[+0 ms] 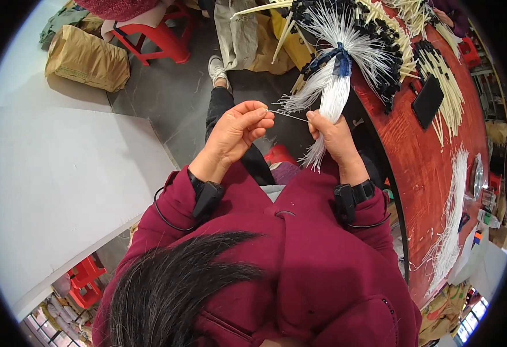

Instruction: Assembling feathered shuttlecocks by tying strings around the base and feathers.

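My right hand (335,139) is closed around a thick bundle of thin white strands (335,95), whose loose ends hang below the fist. A dark blue cloth tie (341,62) wraps the bundle higher up, and above it the strands fan out over black-tipped pale sticks. My left hand (236,132) pinches the end of a single white strand (288,115) between thumb and fingers. That strand runs taut across to the right thumb. Both hands are above my lap, left of the table edge.
On the red table (404,191) at right lie a black phone (427,101), black-tipped pale sticks (451,98) and a long pile of white strands (451,220). A white panel (63,173) fills the left. A brown paper sack (87,59) and red stool (164,41) stand beyond it.
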The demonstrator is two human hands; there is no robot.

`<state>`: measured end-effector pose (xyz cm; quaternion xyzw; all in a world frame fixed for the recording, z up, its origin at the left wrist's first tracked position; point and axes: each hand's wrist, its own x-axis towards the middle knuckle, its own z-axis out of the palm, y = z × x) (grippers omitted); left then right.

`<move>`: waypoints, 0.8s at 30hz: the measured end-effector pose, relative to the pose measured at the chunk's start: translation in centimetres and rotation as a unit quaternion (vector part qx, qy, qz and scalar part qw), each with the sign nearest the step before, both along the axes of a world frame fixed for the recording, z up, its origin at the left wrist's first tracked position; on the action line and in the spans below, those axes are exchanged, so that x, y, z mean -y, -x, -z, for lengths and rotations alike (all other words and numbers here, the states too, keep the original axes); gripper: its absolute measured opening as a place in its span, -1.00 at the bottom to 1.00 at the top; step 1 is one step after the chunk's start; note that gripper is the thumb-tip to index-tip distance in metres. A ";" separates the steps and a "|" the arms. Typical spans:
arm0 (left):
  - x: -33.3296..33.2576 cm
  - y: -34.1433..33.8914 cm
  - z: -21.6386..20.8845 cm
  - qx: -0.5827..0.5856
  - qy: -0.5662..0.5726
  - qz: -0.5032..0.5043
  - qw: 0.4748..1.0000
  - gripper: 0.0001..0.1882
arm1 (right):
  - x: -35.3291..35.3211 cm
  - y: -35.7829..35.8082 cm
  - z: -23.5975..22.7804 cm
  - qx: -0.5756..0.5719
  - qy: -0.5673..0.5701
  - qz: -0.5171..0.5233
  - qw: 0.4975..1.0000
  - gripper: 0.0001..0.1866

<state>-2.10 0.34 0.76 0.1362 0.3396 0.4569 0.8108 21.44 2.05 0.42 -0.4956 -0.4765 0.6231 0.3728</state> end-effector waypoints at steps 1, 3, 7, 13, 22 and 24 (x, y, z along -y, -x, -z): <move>0.1 -0.1 -0.1 -0.020 -0.003 -0.004 1.000 -0.90 | 0.0 -0.1 0.0 0.003 0.000 0.000 1.000 -0.71; 0.2 -0.2 -0.3 -0.060 -0.008 -0.012 0.998 -0.88 | 0.0 -0.1 0.1 0.007 0.000 -0.001 1.000 -0.71; 0.1 0.2 -0.8 -0.135 -0.025 -0.015 0.990 -0.84 | -0.2 -0.2 0.2 0.002 -0.001 -0.003 1.000 -0.72; -0.2 2.1 0.8 -0.237 -0.051 -0.038 0.969 -0.84 | -0.1 -0.2 -0.1 0.004 0.001 -0.001 1.000 -0.72; -0.3 0.9 -1.9 -0.501 -0.421 0.025 0.756 -0.85 | -0.2 -0.2 -0.2 -0.002 -0.005 -0.004 1.000 -0.72; -0.3 0.9 -1.8 -0.530 -0.505 0.054 0.679 -0.84 | -0.1 -0.3 -0.1 -0.004 -0.005 -0.003 1.000 -0.72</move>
